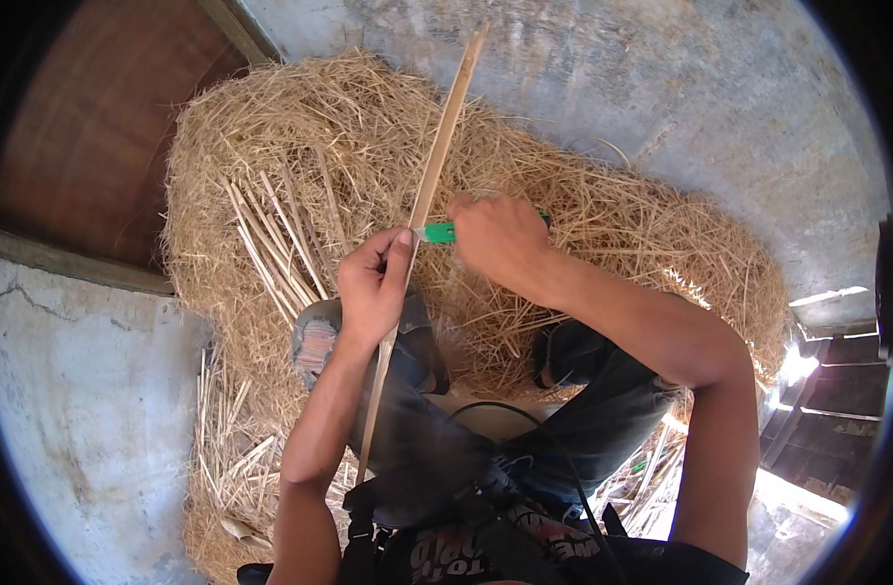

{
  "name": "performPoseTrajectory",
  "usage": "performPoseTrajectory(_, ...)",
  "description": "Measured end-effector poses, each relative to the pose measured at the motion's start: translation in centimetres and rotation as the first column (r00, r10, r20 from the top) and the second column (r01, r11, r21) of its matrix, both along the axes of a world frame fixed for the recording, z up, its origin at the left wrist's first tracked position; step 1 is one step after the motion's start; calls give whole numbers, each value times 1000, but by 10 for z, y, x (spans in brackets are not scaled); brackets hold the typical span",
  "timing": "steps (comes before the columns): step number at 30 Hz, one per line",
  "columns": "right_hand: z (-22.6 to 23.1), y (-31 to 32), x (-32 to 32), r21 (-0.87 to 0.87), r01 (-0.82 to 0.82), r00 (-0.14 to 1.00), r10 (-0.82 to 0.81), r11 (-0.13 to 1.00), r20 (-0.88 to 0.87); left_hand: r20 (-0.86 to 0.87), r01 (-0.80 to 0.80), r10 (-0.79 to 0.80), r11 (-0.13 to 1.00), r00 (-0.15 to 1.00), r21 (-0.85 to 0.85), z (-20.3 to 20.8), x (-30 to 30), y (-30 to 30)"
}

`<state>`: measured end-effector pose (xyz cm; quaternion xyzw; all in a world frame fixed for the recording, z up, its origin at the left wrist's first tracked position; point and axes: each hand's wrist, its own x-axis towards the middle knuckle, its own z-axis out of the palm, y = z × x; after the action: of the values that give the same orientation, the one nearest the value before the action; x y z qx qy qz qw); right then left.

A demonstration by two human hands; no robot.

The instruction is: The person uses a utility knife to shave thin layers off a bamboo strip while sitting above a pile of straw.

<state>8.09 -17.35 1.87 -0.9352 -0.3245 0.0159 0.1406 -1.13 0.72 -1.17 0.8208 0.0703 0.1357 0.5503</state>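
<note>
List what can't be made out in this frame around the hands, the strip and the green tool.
- Green-handled tool, head view: the right hand covers most of the handle, and the blade cannot be seen where it meets the bamboo strip.
- Strip's lower end: lost against the dark trousers.
- Left hand: its palm side and grip are turned away.
- Thin slats on the straw heap: too fine to count.

The straw heap (563, 205) fills the ground ahead of both hands. Cut sticks (276, 244) lie to the left on it. The raised knees (368, 341) block the space below the hands. Bare concrete floor (719, 88) lies open beyond the heap, upper right.
</note>
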Motion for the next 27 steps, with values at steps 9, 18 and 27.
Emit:
performPoseTrajectory(9,-5,5,16,-3,2,983,-2,1000,186,58,-26,23,998,998,49,-2,8,4)
performPoseTrajectory(18,3,-22,68,32,121,952,-125,992,278,18,40,-40,999,999,21,2,-4,-3)
performPoseTrajectory(27,17,-123,159,95,537,794,-541,838,277,-2,241,-241,968,970,75,-1,-21,-5)
